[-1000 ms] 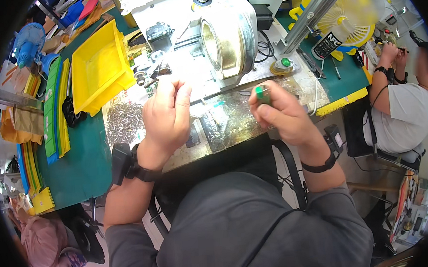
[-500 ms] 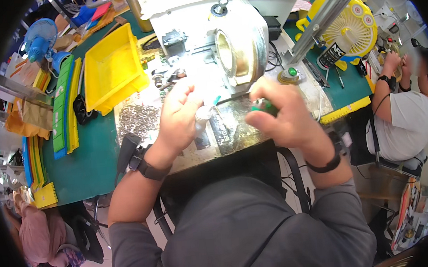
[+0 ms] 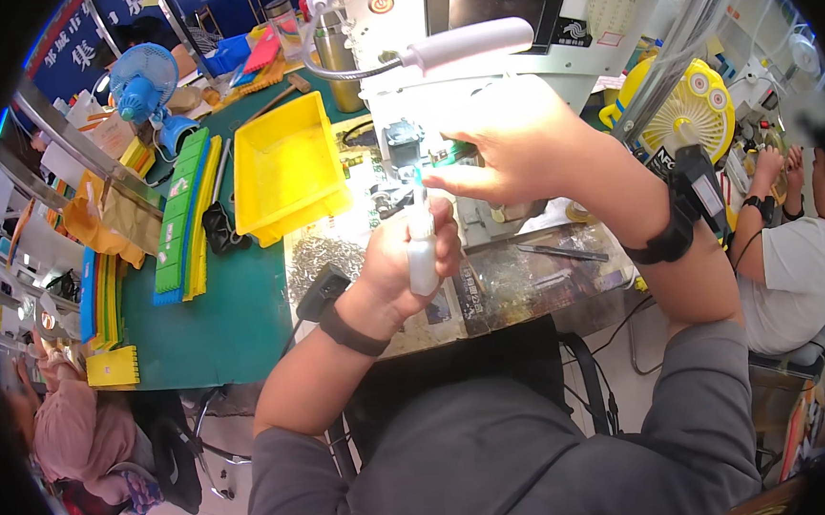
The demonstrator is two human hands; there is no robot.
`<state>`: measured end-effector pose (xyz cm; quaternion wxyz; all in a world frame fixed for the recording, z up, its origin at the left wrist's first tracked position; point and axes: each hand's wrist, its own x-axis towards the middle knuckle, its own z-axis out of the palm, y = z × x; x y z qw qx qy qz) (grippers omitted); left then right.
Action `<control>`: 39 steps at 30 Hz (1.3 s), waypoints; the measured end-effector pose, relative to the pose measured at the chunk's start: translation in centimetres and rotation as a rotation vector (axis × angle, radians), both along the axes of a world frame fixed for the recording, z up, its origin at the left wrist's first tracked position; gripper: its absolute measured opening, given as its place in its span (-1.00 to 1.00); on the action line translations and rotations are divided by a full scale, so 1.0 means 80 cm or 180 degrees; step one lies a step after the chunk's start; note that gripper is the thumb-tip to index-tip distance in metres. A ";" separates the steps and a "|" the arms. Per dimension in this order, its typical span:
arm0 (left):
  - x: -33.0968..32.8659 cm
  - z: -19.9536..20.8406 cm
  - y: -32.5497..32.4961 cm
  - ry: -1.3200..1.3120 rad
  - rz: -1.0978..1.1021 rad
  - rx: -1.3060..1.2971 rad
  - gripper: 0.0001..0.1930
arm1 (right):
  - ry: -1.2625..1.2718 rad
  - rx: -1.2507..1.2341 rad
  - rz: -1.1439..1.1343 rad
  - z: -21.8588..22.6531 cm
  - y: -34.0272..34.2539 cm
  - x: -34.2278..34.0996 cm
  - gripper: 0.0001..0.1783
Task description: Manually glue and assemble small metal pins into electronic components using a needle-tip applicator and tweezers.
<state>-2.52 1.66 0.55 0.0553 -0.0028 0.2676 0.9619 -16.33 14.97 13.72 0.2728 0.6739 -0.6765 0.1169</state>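
My left hand (image 3: 399, 263) is wrapped round a small white squeeze bottle (image 3: 423, 266), held upright with its narrow tip pointing away from me; a bit of teal shows at the tip. Close by on the right, my right hand (image 3: 519, 145) reaches over the front of the white machine (image 3: 504, 55), thumb just beside the bottle's tip. Its fingers are bent round a small green thing (image 3: 459, 146), mostly hidden and washed out by glare. Behind the bottle's tip stands a dark block-shaped fixture (image 3: 403, 141) of the machine.
A yellow tray (image 3: 287, 166) stands on the green mat left of the machine. Many small metal parts (image 3: 322, 264) lie near my left wrist. Black tweezers (image 3: 565, 253) rest on the worktop. A gooseneck lamp (image 3: 474, 45) hangs above; a co-worker (image 3: 791, 260) sits at right.
My right hand has moved left and away from me with the green thing, close to the left hand. The bottle now stands upright in view. The whole view has shifted, showing the machine's screen and lamp.
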 end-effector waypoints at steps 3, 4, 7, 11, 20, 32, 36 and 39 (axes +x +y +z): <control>-0.002 -0.002 -0.001 -0.0026 -0.0069 0.0087 -0.74 | -0.0205 0.0522 -0.0262 0.010 -0.005 -0.005 -0.31; -0.002 -0.004 -0.002 0.0020 -0.0138 0.0201 -0.74 | -0.0382 0.0786 -0.0358 0.016 -0.006 -0.004 -0.29; -0.002 -0.005 -0.003 -0.0103 -0.0057 0.0032 -0.73 | -0.0311 0.0837 -0.0341 0.016 -0.009 -0.006 -0.29; -0.002 -0.004 -0.005 -0.0062 -0.0109 0.0021 -0.72 | -0.0350 0.0818 -0.0286 0.018 -0.011 -0.002 -0.34; -0.002 0.000 -0.004 0.0077 -0.0231 0.0044 -0.68 | -0.0071 0.0671 -0.0210 0.008 -0.014 -0.003 -0.43; -0.003 0.001 -0.006 0.0112 -0.0292 0.0079 -0.69 | -0.0191 0.0549 -0.0273 0.007 -0.014 -0.001 -0.23; -0.002 0.001 -0.006 0.0096 -0.0233 0.0030 -0.69 | -0.0321 0.0672 -0.0378 0.012 -0.014 0.003 -0.24; -0.002 0.002 -0.005 0.0107 -0.0193 -0.0018 -0.69 | -0.0293 0.0699 -0.0401 0.010 -0.013 0.003 -0.25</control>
